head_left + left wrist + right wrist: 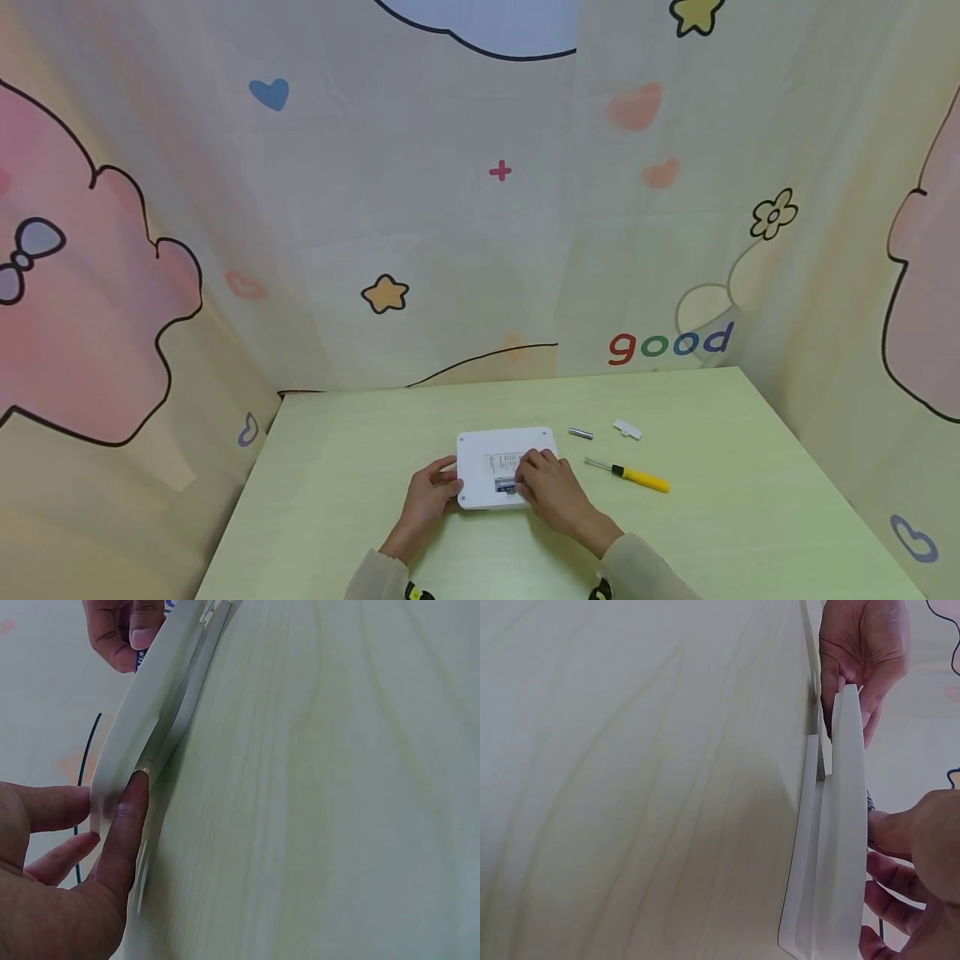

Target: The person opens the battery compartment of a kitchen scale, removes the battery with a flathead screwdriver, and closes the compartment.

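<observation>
A flat white square device [487, 450] lies face down on the pale green table [360, 450]. My left hand [448, 485] grips its left edge, thumb on top and fingers under the rim. In the left wrist view the left hand [105, 817] clamps the device's thin edge [142, 712]. My right hand [527, 483] rests on the device with bent fingertips pinching a small battery [506, 485] at the open compartment. The right wrist view shows the device [840, 847] edge-on, the right hand [900, 847] against it and the left hand [862, 652] beyond.
A loose small battery [580, 433], a small white cover [627, 429] and a yellow-handled screwdriver [637, 477] lie on the table to the right of the device. Patterned cloth walls close in the table at the back and both sides.
</observation>
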{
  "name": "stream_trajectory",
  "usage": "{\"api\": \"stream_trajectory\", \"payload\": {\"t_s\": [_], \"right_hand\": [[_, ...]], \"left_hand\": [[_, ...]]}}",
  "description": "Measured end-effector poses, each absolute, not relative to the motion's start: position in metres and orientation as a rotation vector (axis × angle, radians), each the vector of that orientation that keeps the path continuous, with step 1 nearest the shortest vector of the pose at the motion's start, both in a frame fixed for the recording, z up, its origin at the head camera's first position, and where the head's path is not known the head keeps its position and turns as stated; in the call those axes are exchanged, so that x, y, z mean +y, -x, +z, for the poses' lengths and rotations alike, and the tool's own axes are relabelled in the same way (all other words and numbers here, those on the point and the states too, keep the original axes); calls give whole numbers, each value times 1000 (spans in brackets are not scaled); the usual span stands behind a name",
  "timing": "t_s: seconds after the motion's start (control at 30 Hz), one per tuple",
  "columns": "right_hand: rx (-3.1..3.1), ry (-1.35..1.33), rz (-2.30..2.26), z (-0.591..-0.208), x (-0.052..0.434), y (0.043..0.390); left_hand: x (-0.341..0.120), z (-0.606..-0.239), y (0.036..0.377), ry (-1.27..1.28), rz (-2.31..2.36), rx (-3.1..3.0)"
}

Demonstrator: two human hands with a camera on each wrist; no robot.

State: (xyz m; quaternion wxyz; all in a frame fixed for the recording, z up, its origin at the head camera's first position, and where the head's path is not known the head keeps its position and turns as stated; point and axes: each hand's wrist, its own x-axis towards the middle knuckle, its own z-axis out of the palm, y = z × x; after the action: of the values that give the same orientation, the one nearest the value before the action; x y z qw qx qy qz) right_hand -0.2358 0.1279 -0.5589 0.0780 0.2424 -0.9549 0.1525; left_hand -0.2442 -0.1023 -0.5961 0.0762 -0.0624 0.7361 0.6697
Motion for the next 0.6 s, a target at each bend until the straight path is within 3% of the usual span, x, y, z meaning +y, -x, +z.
{"api": "stream_trajectory", "payload": {"t_s": [0.6], "right_hand": [[-2809,-677,526,-550,136,232]], "left_hand": [[-101,-596,244,194,2007,2217]]}}
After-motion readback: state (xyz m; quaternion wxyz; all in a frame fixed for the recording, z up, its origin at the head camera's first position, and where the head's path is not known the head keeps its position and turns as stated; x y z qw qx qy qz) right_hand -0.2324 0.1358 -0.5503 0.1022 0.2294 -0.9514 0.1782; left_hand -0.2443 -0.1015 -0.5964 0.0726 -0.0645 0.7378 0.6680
